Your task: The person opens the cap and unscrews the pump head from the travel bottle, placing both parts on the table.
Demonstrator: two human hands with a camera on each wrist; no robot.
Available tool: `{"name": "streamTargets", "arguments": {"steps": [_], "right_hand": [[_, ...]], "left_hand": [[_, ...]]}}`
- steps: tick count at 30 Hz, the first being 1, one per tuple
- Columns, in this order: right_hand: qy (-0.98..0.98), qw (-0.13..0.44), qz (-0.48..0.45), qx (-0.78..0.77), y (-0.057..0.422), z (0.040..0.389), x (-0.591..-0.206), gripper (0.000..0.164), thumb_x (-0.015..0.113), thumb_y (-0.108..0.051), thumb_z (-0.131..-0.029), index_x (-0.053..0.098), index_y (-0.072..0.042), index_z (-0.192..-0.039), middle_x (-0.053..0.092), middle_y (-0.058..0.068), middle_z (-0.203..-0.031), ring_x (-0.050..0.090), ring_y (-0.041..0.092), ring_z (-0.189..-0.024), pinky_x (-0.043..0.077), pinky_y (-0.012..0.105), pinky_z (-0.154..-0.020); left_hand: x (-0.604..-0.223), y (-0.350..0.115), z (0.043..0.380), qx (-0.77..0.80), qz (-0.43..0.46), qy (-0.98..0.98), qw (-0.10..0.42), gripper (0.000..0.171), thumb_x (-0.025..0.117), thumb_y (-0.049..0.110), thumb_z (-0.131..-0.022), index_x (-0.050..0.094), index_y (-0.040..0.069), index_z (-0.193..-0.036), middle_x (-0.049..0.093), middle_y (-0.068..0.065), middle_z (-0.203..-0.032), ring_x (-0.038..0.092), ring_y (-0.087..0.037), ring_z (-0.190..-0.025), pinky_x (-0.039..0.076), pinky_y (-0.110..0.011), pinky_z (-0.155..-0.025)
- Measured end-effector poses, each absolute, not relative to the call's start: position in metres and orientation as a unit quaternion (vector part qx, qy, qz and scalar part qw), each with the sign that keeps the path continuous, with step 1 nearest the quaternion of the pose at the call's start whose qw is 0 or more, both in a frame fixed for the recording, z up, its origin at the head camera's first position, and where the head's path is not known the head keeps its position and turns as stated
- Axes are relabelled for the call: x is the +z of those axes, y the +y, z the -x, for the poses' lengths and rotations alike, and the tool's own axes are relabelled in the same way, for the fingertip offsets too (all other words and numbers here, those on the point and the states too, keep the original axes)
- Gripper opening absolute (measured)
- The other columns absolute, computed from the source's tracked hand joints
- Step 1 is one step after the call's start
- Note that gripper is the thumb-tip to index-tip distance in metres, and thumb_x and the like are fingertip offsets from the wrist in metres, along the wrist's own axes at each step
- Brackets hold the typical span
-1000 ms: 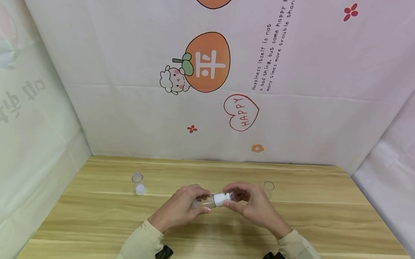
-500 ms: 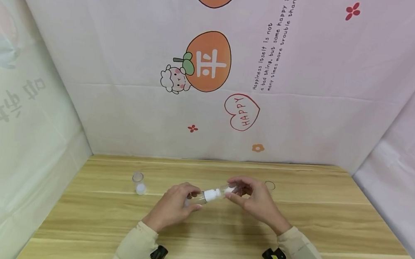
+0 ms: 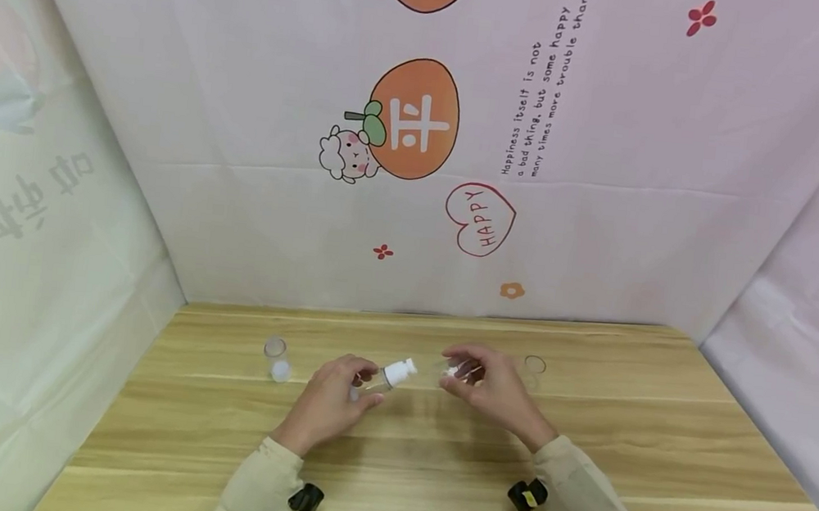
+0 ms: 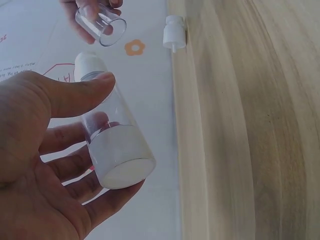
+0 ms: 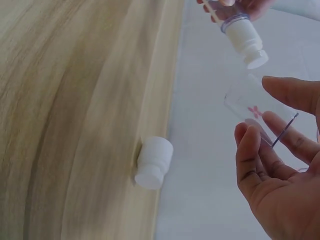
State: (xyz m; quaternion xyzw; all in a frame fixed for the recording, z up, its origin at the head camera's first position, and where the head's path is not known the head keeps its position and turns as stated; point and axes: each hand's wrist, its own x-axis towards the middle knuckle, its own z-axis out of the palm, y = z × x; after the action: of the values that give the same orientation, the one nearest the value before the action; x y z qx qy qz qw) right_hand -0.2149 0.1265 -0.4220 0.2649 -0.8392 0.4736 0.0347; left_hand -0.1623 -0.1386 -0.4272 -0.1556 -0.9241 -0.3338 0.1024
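My left hand (image 3: 329, 402) grips a clear pump bottle (image 4: 120, 145) with a white base, thumb on one side and fingers around the other. The bottle is tilted, its white pump head (image 3: 398, 371) pointing right and up. My right hand (image 3: 496, 391) pinches a clear cap (image 4: 102, 26) between thumb and fingers. Its open mouth faces the pump head, with a gap between them. A second white pump head (image 5: 154, 162) is on the table near the right hand, seen in both wrist views; in the left wrist view a short tube shows on it.
On the table's left stands another clear bottle (image 3: 277, 360) with a white base. A clear ring-rimmed piece (image 3: 535, 366) sits beyond the right hand. The wooden table (image 3: 402, 485) meets a printed white cloth (image 3: 271, 234) at its back edge.
The clear cap, earlier over the pump head, is now apart from it. My left hand has moved left with the bottle, while the right has shifted only slightly.
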Motion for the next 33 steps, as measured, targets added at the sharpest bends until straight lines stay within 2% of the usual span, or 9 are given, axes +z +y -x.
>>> {"name": "streamTargets", "arguments": {"steps": [9, 18, 27, 33], "right_hand": [[-0.854, 0.044, -0.274, 0.440, 0.112, 0.224, -0.434, 0.035, 0.085, -0.005, -0.082, 0.070, -0.001, -0.114, 0.067, 0.003, -0.095, 0.063, 0.016, -0.079, 0.056, 0.028, -0.069], [-0.861, 0.045, -0.288, 0.417, 0.104, 0.228, -0.440, 0.035, 0.083, -0.002, -0.082, 0.069, 0.000, -0.115, 0.069, 0.014, -0.099, 0.064, 0.019, -0.080, 0.056, 0.031, -0.069], [-0.880, 0.039, -0.266, 0.391, 0.093, 0.233, -0.443, 0.037, 0.085, -0.003, -0.082, 0.069, -0.003, -0.115, 0.070, 0.009, -0.100, 0.063, 0.016, -0.082, 0.054, 0.031, -0.072], [-0.897, 0.036, -0.244, 0.367, 0.085, 0.239, -0.447, 0.038, 0.086, -0.005, -0.080, 0.070, -0.004, -0.114, 0.071, 0.005, -0.101, 0.065, 0.017, -0.086, 0.056, 0.036, -0.077]], "left_hand": [[-0.430, -0.145, 0.162, -0.349, 0.126, -0.922, 0.109, 0.034, 0.084, 0.015, -0.085, 0.071, 0.001, -0.113, 0.069, -0.008, -0.103, 0.065, -0.023, -0.092, 0.055, -0.041, -0.079], [-0.432, -0.149, 0.160, -0.363, 0.113, -0.919, 0.107, 0.034, 0.084, 0.015, -0.085, 0.070, 0.001, -0.113, 0.070, -0.011, -0.103, 0.065, -0.025, -0.092, 0.055, -0.043, -0.080], [-0.434, -0.150, 0.159, -0.370, 0.113, -0.916, 0.105, 0.033, 0.084, 0.014, -0.085, 0.071, 0.002, -0.112, 0.069, -0.010, -0.102, 0.065, -0.026, -0.091, 0.055, -0.044, -0.079], [-0.434, -0.150, 0.159, -0.366, 0.116, -0.917, 0.106, 0.033, 0.084, 0.014, -0.085, 0.070, 0.002, -0.112, 0.069, -0.009, -0.101, 0.064, -0.023, -0.090, 0.055, -0.043, -0.079]]}}
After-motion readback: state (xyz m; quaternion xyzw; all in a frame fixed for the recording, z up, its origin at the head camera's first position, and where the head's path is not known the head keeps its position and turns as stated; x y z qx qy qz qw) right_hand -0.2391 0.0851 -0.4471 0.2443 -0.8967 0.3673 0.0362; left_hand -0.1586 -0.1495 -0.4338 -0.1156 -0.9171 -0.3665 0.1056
